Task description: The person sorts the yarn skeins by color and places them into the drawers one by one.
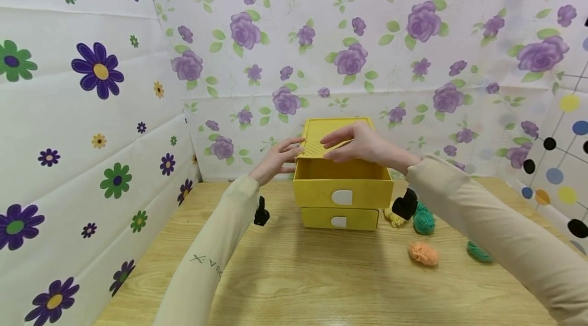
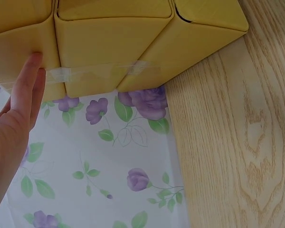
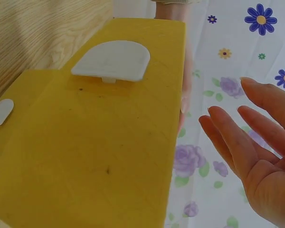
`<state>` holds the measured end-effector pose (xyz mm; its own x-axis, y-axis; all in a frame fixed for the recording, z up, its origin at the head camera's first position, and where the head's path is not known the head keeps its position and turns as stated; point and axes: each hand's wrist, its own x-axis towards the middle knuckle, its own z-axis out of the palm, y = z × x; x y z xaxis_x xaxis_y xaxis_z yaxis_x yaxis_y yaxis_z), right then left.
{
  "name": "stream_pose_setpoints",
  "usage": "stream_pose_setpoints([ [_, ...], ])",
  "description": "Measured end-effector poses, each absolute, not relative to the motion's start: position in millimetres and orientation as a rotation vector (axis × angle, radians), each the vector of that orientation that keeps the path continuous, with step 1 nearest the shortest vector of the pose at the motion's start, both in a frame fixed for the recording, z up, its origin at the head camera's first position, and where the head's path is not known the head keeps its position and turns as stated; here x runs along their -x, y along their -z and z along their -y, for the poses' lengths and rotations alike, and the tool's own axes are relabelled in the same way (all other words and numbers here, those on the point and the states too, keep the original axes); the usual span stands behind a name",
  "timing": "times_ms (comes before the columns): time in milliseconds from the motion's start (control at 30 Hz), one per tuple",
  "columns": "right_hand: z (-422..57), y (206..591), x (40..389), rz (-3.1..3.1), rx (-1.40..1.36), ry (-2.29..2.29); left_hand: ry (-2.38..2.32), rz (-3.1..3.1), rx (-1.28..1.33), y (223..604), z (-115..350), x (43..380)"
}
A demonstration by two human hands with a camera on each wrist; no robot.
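A yellow set of drawers (image 1: 337, 134) stands against the back of the table, its upper drawer (image 1: 342, 193) pulled out with the inside partly in view. Below it the lower drawer (image 1: 317, 218) looks closed. Each front has a white tab handle (image 3: 111, 61). My left hand (image 1: 275, 159) rests straight fingers on the left side of the drawer unit, where the left wrist view shows clear tape across the sections. Over the pulled-out drawer hovers my right hand (image 1: 360, 143), its fingers loosely bent and nothing between them.
Right of the drawers lie several yarn balls: yellow yarn (image 1: 394, 217), teal yarn (image 1: 423, 221), peach yarn (image 1: 423, 253) and green yarn (image 1: 479, 252), partly behind my right sleeve. Flowered sheets (image 1: 248, 60) hang behind and left of the wooden table (image 1: 275, 285).
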<state>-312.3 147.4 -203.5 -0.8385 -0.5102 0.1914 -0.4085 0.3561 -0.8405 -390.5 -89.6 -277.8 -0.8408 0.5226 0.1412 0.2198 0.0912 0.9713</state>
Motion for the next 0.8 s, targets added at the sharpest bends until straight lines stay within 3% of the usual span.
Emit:
stream_pose_setpoints([
  [133,-154.3,202.4,308.3,-2.465,0.829,1.552,-1.802,-2.110,-0.752,271.7,90.2,382.9],
  [467,-178.3,202.8,300.3,-2.382,0.844,1.652,-1.831,-2.162,-0.752,287.7,91.3,401.1],
  [800,-208.2,206.3,289.1,-2.394,0.852,1.670,-1.817,-2.125,-0.781,274.7,90.4,384.5],
])
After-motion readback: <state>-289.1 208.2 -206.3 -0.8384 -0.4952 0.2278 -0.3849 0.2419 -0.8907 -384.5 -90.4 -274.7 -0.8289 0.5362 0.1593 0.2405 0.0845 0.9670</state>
